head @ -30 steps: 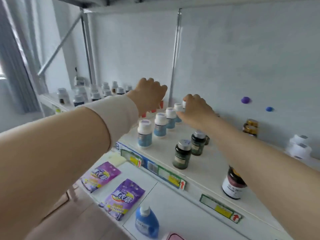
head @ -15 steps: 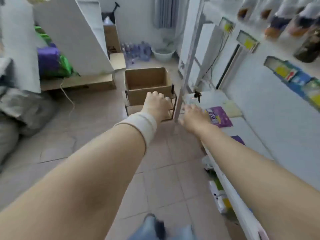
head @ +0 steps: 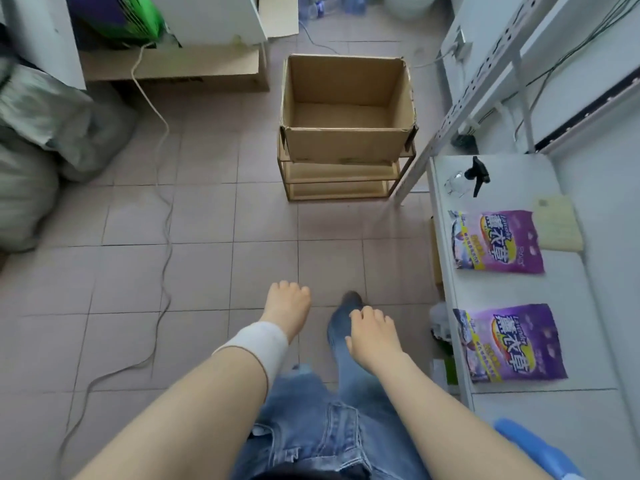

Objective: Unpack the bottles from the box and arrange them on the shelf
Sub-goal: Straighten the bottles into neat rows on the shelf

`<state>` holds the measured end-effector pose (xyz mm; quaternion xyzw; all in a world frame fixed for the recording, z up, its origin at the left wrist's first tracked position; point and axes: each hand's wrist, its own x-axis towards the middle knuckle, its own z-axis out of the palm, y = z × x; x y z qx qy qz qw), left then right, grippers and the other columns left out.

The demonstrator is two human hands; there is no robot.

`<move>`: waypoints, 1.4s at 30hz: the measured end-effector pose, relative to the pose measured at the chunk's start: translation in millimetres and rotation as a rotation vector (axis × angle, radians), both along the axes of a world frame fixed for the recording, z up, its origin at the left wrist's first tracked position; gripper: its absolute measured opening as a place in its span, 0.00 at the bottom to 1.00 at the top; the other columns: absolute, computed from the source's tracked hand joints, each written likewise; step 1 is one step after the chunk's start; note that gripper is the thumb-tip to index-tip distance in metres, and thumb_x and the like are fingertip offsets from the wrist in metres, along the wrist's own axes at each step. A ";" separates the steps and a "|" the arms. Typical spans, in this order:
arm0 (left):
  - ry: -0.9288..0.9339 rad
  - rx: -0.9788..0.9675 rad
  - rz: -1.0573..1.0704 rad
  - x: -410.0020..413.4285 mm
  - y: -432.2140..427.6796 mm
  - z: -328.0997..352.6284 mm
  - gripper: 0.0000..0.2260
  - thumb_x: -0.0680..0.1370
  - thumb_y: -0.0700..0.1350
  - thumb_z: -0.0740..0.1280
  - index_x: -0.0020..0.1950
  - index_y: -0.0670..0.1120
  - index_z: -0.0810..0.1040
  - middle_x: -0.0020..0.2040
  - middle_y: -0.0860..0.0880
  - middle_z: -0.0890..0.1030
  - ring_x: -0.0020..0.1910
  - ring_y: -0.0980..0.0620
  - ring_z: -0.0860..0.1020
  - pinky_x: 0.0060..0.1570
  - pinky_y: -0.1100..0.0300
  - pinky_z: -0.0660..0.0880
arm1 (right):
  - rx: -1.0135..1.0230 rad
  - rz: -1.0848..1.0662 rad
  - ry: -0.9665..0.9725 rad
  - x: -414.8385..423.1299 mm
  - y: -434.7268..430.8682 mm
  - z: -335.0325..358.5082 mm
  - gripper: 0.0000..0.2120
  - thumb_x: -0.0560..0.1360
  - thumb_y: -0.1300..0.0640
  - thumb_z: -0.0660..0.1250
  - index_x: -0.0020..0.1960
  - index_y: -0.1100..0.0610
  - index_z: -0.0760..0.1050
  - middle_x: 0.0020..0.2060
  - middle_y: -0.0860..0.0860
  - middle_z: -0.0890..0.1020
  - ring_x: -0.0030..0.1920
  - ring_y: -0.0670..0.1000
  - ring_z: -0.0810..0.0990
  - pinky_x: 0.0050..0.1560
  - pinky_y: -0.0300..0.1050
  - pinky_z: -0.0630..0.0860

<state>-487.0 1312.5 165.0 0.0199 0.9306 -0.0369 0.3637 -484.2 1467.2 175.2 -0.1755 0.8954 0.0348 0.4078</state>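
Note:
An open cardboard box (head: 348,147) stands on a low wooden rack ahead of me on the tiled floor; the part of its inside that I see holds no bottles. My left hand (head: 287,306), with a white band at the wrist, hangs low in front of me with fingers loosely curled and nothing in it. My right hand (head: 372,336) is beside it over my leg, fingers apart and holding nothing. The white shelf (head: 512,296) runs along my right side. No bottles on the upper shelf are in view.
Two purple pouches (head: 497,242) lie on the lower shelf with a spray bottle (head: 469,176) and a blue bottle (head: 530,448). A cable (head: 166,216) trails over the floor on the left. Grey sacks (head: 38,140) and boards fill the far left.
A second ago both hands were at the bottles on the upper shelf. My view has swung left and down to the box, and both hands have dropped, holding nothing.

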 end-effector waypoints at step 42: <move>-0.497 -0.028 -0.300 -609.9 -186.0 -301.1 0.18 0.75 0.49 0.68 0.63 0.45 0.74 0.62 0.47 0.76 0.61 0.47 0.73 0.55 0.58 0.69 | -0.194 -0.681 -0.509 -568.1 -214.2 -326.5 0.29 0.68 0.48 0.73 0.61 0.61 0.68 0.58 0.57 0.76 0.58 0.58 0.76 0.51 0.48 0.72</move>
